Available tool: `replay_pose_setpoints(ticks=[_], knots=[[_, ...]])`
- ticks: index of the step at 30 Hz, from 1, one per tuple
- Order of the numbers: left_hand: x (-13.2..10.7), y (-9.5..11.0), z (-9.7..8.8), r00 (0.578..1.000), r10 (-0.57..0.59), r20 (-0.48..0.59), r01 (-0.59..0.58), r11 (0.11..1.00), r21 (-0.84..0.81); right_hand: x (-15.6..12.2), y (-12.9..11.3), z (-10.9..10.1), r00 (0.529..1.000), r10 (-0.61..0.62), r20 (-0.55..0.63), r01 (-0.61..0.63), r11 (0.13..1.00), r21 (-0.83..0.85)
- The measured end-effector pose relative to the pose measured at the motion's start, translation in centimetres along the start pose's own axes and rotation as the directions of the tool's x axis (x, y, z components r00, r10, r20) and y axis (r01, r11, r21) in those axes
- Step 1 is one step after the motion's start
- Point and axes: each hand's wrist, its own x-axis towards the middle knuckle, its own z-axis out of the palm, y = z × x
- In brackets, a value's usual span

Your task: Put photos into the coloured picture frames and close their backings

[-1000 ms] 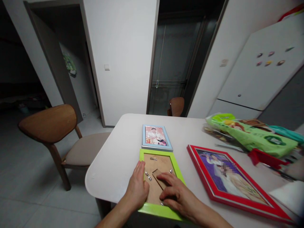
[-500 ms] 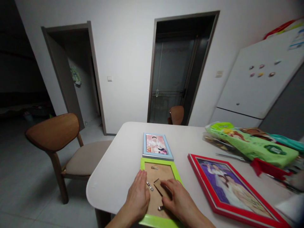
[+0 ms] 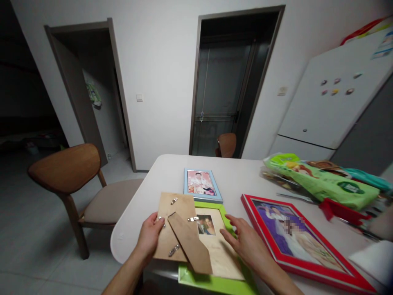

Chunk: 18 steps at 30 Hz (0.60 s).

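Observation:
My left hand [image 3: 150, 234] grips the left edge of a brown backing board [image 3: 164, 241], which has metal clips and a flap-like stand on it. The board is lifted and covers the left part of a green picture frame [image 3: 215, 284]. Inside the frame lies a pale sheet [image 3: 227, 254] with a small photo [image 3: 206, 225] on it. Over the frame's right side, my right hand [image 3: 242, 237] has its fingers spread and holds nothing. A light blue picture frame [image 3: 203, 184] lies just beyond the green one.
A red picture frame [image 3: 307, 241] lies to the right on the white table [image 3: 135, 229]. Behind it are a green package [image 3: 331, 184] and a red-handled item [image 3: 340, 213]. A wooden chair [image 3: 67, 168] stands left of the table, and a white fridge [image 3: 334, 106] at the right.
The backing board has come out of the green frame and moved left in my left hand, uncovering the pale sheet and photo. My right hand has let go of the stand and moved right.

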Motion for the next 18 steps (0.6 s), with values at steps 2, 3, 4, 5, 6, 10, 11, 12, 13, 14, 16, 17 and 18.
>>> replay_pose_setpoints(ticks=[2,3,4,5,6,10,11,12,13,14,16,17,18], knots=[[0.0,-0.3,-2.2,0.999,-0.036,-0.022,0.037,0.999,0.04,-0.1,1.7,0.7,0.999,0.045,0.024,-0.042,0.995,-0.094],[0.0,-0.4,-3.2,0.998,-0.05,-0.03,0.052,0.996,0.068,-0.2,2.3,1.0,0.998,0.057,0.035,-0.052,0.992,-0.115],[0.1,-0.5,-4.0,0.998,-0.06,-0.037,0.063,0.993,0.1,-0.2,2.7,1.3,0.997,0.062,0.044,-0.056,0.992,-0.117],[0.2,-0.6,-4.6,0.997,-0.065,-0.045,0.071,0.988,0.137,-0.1,2.9,1.4,0.997,0.066,0.046,-0.061,0.993,-0.102],[0.3,-0.6,-5.2,0.996,-0.064,-0.057,0.074,0.981,0.177,0.0,2.9,1.5,0.996,0.075,0.039,-0.072,0.994,-0.076],[1.0,-0.3,-6.5,0.988,0.003,-0.153,0.051,0.935,0.35,0.5,2.4,0.3,0.961,0.263,0.088,-0.276,0.935,0.221],[1.1,-0.1,-6.3,0.984,0.036,-0.175,0.035,0.922,0.386,0.5,2.1,-0.2,0.935,0.321,0.153,-0.355,0.861,0.365],[1.1,0.1,-5.8,0.979,0.073,-0.188,0.012,0.911,0.413,0.4,1.7,-0.8,0.907,0.351,0.234,-0.422,0.748,0.513],[1.0,0.5,-5.0,0.976,0.108,-0.189,-0.016,0.902,0.432,0.3,1.2,-1.5,0.884,0.351,0.31,-0.467,0.61,0.64],[0.7,0.9,-3.7,0.974,0.139,-0.176,-0.048,0.895,0.443,0.2,0.6,-2.2,0.87,0.333,0.364,-0.488,0.474,0.732],[0.0,2.1,-0.1,0.978,0.177,-0.112,-0.112,0.893,0.436,0.0,-1.0,-3.5,0.866,0.297,0.402,-0.484,0.301,0.822],[-0.5,2.8,2.1,0.981,0.185,-0.065,-0.141,0.896,0.422,0.1,-1.9,-4.0,0.875,0.287,0.39,-0.464,0.27,0.844],[-1.0,3.6,4.4,0.981,0.192,-0.007,-0.174,0.903,0.394,0.2,-2.8,-4.5,0.887,0.277,0.369,-0.439,0.259,0.86]])
